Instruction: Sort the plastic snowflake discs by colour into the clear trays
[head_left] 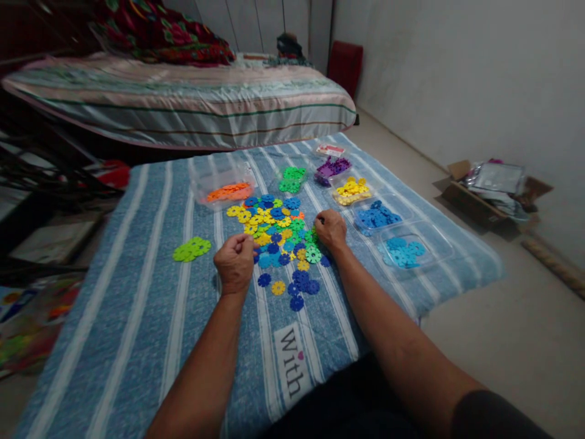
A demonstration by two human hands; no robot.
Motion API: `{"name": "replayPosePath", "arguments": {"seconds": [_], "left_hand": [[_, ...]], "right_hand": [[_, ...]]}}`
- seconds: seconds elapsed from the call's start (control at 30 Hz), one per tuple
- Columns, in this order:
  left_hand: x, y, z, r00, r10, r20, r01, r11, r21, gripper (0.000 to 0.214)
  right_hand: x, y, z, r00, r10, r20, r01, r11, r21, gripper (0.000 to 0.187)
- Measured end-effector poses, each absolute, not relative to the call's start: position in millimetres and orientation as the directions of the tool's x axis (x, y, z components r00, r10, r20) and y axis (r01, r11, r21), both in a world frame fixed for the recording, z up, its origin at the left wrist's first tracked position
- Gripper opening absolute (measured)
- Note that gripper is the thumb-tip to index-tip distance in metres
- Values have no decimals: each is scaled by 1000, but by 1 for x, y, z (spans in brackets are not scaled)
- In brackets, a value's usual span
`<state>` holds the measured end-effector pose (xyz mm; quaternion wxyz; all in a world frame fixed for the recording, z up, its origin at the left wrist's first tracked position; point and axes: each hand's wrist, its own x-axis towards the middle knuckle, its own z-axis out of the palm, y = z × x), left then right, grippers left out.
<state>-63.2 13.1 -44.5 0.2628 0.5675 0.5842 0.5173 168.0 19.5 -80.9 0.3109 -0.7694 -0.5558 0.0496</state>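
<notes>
A heap of mixed plastic snowflake discs, yellow, blue and green, lies on a blue striped blanket. My left hand rests at the heap's left edge with its fingers curled shut; what it holds, if anything, is hidden. My right hand sits at the heap's right edge, fingers bent and pinched down onto the discs. A small pile of lime green discs lies apart to the left.
Clear tubs hold sorted discs: orange, green, purple, yellow, blue, light blue. A bed stands behind. A cardboard box sits by the right wall.
</notes>
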Motion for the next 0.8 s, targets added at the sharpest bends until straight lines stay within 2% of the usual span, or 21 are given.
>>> {"name": "replayPosePath", "arguments": {"seconds": [0.8], "left_hand": [[-75, 19, -54, -244, 925, 290, 452, -156, 878, 20]], "right_hand": [[165, 21, -81, 355, 894, 273, 877, -217, -429, 23]]}}
